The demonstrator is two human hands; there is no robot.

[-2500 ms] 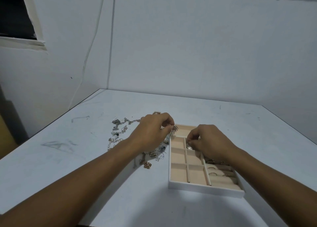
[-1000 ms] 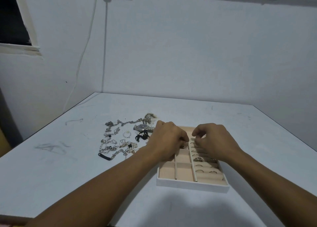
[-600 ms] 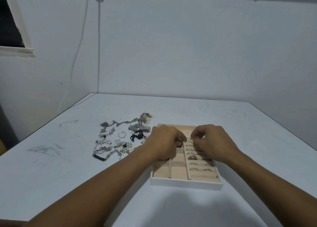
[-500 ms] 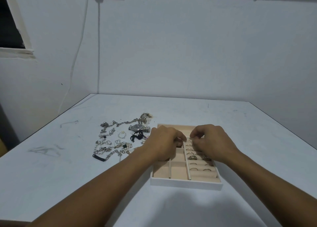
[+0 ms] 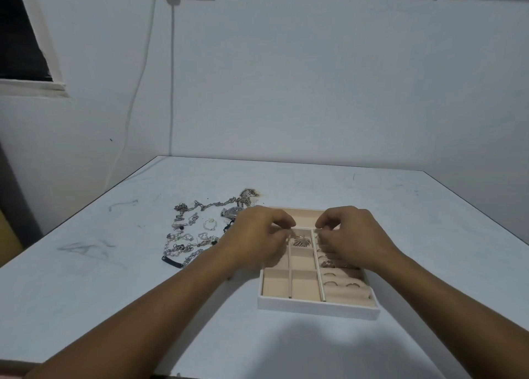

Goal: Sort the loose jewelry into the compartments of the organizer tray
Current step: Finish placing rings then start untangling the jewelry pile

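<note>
The white organizer tray point(image 5: 315, 304) with beige lining lies in front of me. A silver fan-shaped earring point(image 5: 301, 241) rests in a middle compartment of the tray. My left hand point(image 5: 257, 239) hovers at that compartment's left edge, its curled fingertips pinching the earring's thin end. My right hand point(image 5: 353, 235) is over the ring rolls, thumb and forefinger brought together; anything between them is hidden. Several rings point(image 5: 340, 283) stand in the right column. The near compartments hold nothing. A pile of loose jewelry point(image 5: 191, 237) lies left of the tray.
A wristwatch point(image 5: 232, 211) and chain necklaces lie at the far side of the pile, and a dark bar bracelet point(image 5: 172, 262) at its near side. The white table point(image 5: 357, 184) meets walls at the back and right. Its left edge drops off.
The view shifted, so the tray sits more to the left in frame. My hands have drawn slightly apart, uncovering the fan-shaped earring, which now lies in a tray compartment.
</note>
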